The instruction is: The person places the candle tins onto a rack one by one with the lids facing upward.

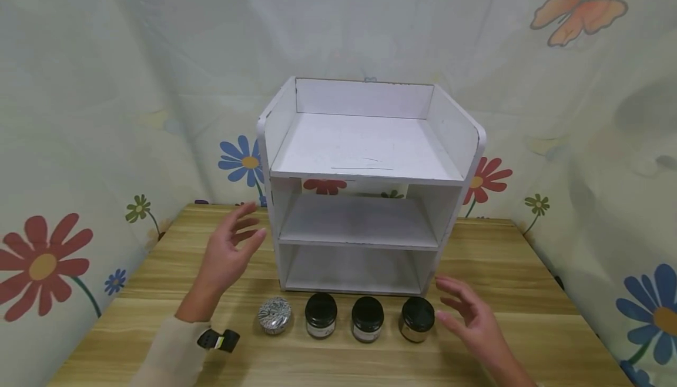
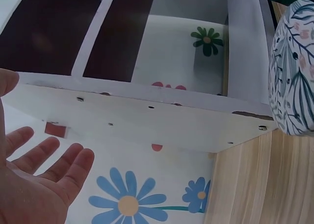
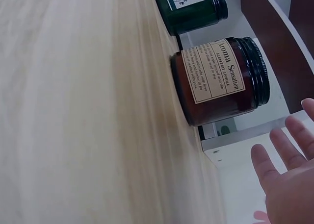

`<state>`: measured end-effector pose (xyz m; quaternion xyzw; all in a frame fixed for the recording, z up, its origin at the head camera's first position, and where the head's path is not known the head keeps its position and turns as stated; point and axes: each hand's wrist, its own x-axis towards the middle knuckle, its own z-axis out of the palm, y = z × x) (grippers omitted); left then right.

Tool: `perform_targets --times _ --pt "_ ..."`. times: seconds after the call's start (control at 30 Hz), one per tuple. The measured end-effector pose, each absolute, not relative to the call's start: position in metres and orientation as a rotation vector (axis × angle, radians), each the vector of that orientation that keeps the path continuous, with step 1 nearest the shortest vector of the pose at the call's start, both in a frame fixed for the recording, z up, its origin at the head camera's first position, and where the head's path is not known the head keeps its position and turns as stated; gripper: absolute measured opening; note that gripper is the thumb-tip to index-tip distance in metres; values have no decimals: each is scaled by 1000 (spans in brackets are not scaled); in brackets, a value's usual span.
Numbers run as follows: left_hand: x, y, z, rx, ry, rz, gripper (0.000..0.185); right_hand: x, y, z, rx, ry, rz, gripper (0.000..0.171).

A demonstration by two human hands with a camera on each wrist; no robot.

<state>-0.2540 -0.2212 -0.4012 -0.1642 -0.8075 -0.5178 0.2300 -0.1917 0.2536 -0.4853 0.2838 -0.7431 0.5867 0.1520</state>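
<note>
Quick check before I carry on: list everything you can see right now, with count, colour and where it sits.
shelf unit: 1, white, three tiers, at the back middle of the table, all tiers bare.
patterned tin: 1, white with dark leaf print, left end of the row in front of the shelf unit.
black-lidded jars: 3, dark glass; the rightmost is the amber candle jar, next to it a green one.
table: 1, light wood.
flowered backdrop: 1, pale with red and blue flowers and an orange butterfly.
left hand: open, raised beside the shelf unit's left wall, holding nothing.
right hand: open, next to the amber candle jar, not touching it.
</note>
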Motion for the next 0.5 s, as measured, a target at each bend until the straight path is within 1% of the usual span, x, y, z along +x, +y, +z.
perform_targets --times 0.5 --pt "-261 -217 -391 -458 -2216 -1431 59 -192 251 -490 674 -2196 1771 46"
